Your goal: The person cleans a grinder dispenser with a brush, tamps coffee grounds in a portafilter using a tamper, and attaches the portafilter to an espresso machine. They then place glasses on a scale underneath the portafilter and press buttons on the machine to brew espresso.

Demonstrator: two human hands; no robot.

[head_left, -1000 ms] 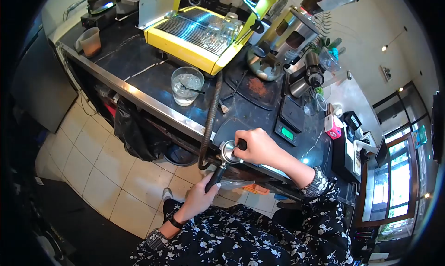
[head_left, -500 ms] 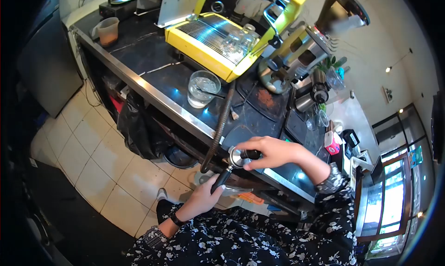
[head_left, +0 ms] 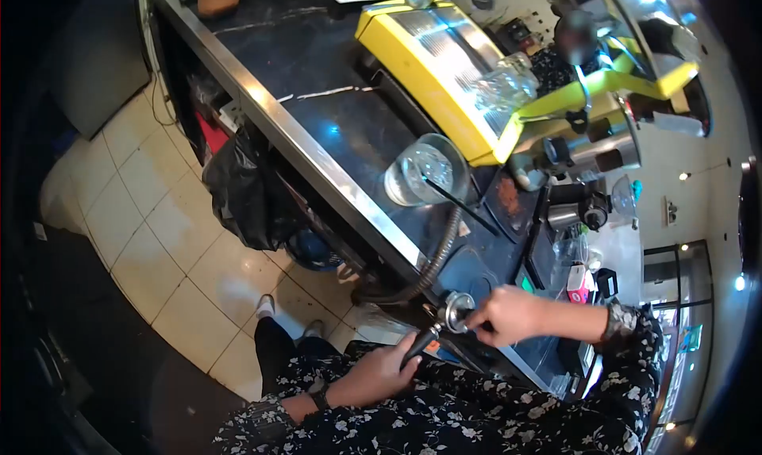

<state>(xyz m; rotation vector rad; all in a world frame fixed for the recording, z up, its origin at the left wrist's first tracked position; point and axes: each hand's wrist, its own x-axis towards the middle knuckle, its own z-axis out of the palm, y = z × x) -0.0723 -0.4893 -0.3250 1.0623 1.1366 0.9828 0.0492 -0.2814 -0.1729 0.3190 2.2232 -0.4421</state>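
My left hand [head_left: 371,376] is wrapped round the black handle of a portafilter [head_left: 423,342], held at the counter's front edge. The portafilter's round metal head points up and to the right. Close against that head is my right hand [head_left: 514,315], its fingers curled around the dark handle of a tamper [head_left: 486,326]. Most of the tamper is hidden by the fingers, and I cannot see how far it sits in the basket. A ribbed metal hose [head_left: 446,253] hangs over the counter edge just beyond the portafilter.
A yellow espresso machine [head_left: 429,54] stands on the dark counter [head_left: 317,126], with glasses [head_left: 508,84] on its tray. A glass of water [head_left: 419,173] holds a dark stick. Brown grounds [head_left: 509,195] lie near the grinder. A black bag [head_left: 244,189] hangs below the counter edge.
The view has swung, so the counter appears more tilted and the machine shifted right. My right fingers have drawn in from lying over the tamper to curling round it; the left grip stays.
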